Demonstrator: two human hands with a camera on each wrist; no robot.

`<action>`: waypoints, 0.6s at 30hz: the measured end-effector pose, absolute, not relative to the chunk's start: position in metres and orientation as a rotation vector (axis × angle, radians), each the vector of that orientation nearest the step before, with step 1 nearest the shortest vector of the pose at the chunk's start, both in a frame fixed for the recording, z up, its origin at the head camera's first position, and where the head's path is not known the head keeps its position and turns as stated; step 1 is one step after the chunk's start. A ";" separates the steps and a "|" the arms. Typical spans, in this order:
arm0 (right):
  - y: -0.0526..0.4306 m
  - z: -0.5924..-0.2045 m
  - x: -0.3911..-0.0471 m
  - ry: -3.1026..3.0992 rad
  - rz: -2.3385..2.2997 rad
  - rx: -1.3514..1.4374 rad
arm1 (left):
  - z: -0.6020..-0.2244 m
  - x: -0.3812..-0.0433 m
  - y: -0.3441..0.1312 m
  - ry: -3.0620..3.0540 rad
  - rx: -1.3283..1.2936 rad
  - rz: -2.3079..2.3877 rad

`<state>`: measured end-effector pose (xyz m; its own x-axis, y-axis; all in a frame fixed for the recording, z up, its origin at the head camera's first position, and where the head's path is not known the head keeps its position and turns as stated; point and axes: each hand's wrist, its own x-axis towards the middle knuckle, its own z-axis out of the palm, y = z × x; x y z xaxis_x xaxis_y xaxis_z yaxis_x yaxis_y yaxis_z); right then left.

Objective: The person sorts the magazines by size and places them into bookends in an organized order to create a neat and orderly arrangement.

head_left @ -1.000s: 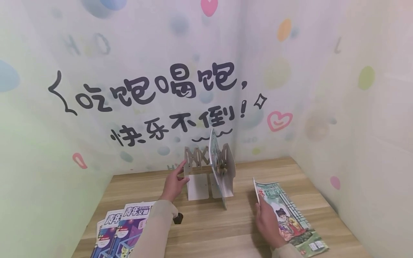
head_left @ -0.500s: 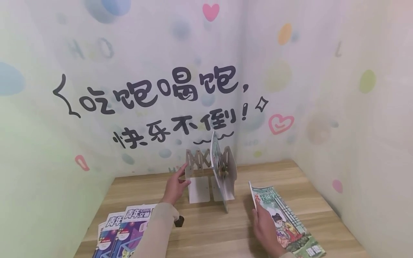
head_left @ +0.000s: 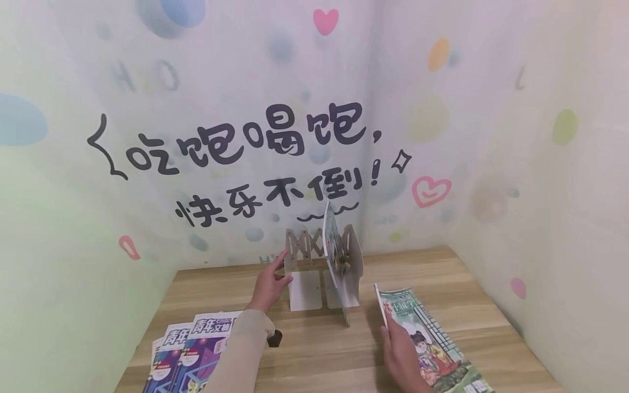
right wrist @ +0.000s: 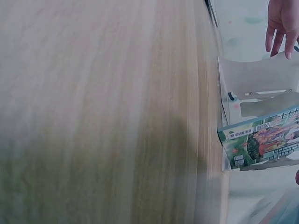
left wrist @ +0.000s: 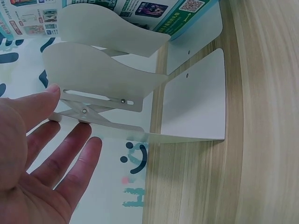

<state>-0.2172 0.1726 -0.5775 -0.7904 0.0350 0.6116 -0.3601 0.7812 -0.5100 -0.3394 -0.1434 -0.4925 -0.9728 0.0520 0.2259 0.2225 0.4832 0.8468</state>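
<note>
Near the back wall, an expandable metal bookend (head_left: 305,292) stands on the table with a magazine (head_left: 336,262) upright and slanted inside it. My left hand (head_left: 267,284) grips the bookend's left end plate (left wrist: 98,125); in the left wrist view the thumb lies over its upper edge and the fingertips touch its outer side. On the right, my right hand (head_left: 400,355) holds a second green-covered magazine (head_left: 437,349) by its left edge, raised toward the camera. That hand hides part of the cover. The right wrist view shows this magazine only as a blur.
Several purple magazines (head_left: 196,355) lie overlapping at the table's front left, partly behind the left sleeve. A printed wall (head_left: 236,229) rises behind the wooden table (head_left: 319,355). Another wall closes off the right side.
The magazine in my right hand has moved slightly left and nearer to me. My left hand stays on the bookend, and the head view has shifted a little.
</note>
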 end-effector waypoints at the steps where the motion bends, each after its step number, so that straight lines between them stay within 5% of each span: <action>1: 0.172 -0.577 -0.217 -2.356 0.844 0.239 | -0.493 -0.339 -0.143 -2.557 -0.237 -1.497; 18: 0.156 -0.567 -0.208 -2.374 0.984 0.250 | -0.494 -0.339 -0.142 -2.545 -0.236 -1.500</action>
